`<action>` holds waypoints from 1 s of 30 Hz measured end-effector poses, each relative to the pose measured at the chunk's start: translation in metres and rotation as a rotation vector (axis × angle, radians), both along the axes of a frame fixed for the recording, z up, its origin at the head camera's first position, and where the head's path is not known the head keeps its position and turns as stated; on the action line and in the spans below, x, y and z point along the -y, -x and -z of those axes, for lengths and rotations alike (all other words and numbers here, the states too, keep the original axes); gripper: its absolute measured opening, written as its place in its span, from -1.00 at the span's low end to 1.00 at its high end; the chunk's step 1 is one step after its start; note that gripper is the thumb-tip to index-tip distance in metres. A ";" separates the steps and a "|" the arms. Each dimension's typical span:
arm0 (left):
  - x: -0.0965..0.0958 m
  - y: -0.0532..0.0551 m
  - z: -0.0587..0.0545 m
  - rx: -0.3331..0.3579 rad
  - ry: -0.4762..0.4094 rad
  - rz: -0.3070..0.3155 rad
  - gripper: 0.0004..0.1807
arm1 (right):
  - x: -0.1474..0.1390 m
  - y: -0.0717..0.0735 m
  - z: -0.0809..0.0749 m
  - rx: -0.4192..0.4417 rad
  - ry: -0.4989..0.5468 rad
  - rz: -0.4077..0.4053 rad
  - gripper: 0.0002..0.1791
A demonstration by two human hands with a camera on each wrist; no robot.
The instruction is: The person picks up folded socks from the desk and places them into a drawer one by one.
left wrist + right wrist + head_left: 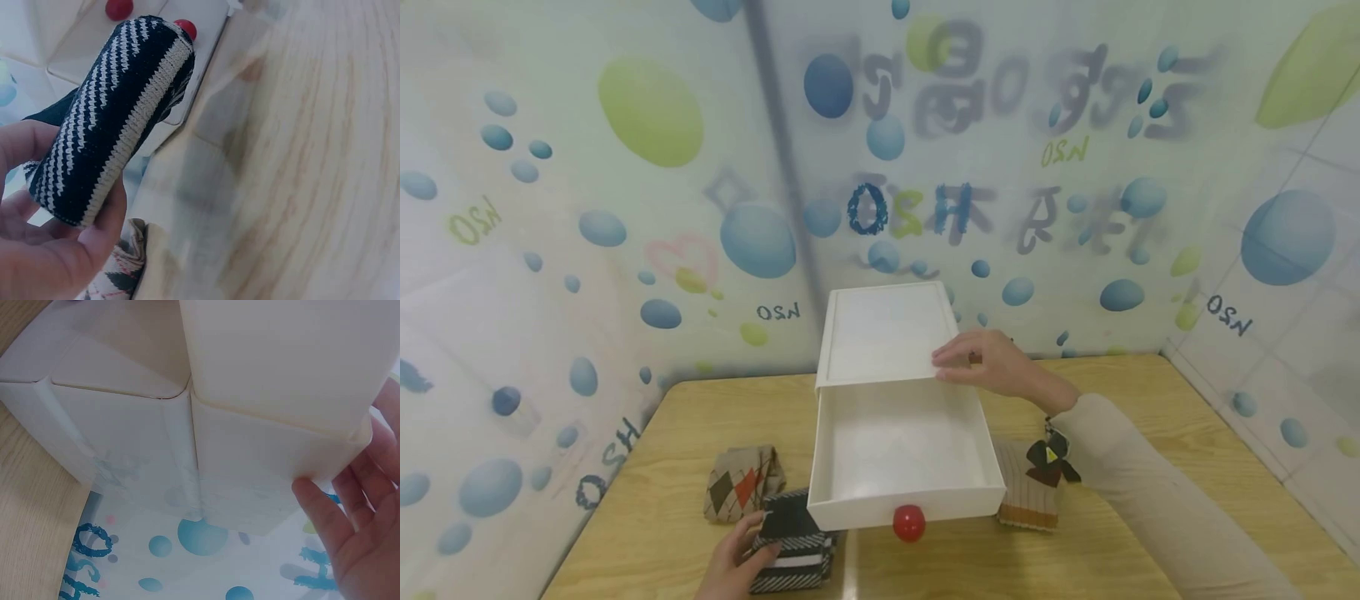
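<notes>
My left hand (736, 560) grips a folded black sock with cream stripes (793, 546) in front of the drawer unit; the left wrist view shows thumb and fingers around the rolled knit (115, 119). A white drawer unit (887, 333) stands at the table's middle, its upper drawer (906, 505) pulled out toward me, bare inside, with a red round knob (909, 523). My right hand (992, 360) holds the unit's top right edge, fingertips on the top. In the right wrist view the thumb (319, 503) presses the side wall.
A beige argyle sock (743, 483) lies folded left of the drawer. To its right is a beige ribbed sock with a brown band (1028, 500), partly under the right sleeve's dark bow (1052, 457). The wooden table (1150, 467) meets a bubble-printed curtain (880, 150) behind.
</notes>
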State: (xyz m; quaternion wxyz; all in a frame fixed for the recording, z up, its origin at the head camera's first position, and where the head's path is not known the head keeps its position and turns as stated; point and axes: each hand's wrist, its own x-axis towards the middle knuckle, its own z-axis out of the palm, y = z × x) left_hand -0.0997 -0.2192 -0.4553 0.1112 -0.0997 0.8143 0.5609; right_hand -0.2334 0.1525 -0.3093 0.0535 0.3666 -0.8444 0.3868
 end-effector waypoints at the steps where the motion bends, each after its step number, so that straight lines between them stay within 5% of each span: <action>1: 0.001 0.000 -0.001 0.000 0.000 -0.002 -0.45 | 0.000 0.000 0.000 -0.007 0.000 -0.002 -0.79; 8: 0.008 -0.002 -0.009 0.012 0.007 -0.033 -0.40 | -0.001 0.001 -0.001 0.002 -0.006 -0.002 -0.79; 15: 0.014 -0.002 -0.023 -0.206 0.003 -0.068 -0.55 | -0.001 0.001 -0.001 0.013 -0.007 -0.006 -0.78; 24: 0.026 -0.002 -0.038 -0.002 0.012 -0.061 -0.42 | 0.000 0.000 -0.001 0.001 -0.009 -0.003 -0.77; 30: 0.030 -0.001 -0.043 -0.116 -0.087 -0.120 -0.58 | 0.000 0.001 -0.001 0.017 -0.005 -0.004 -0.78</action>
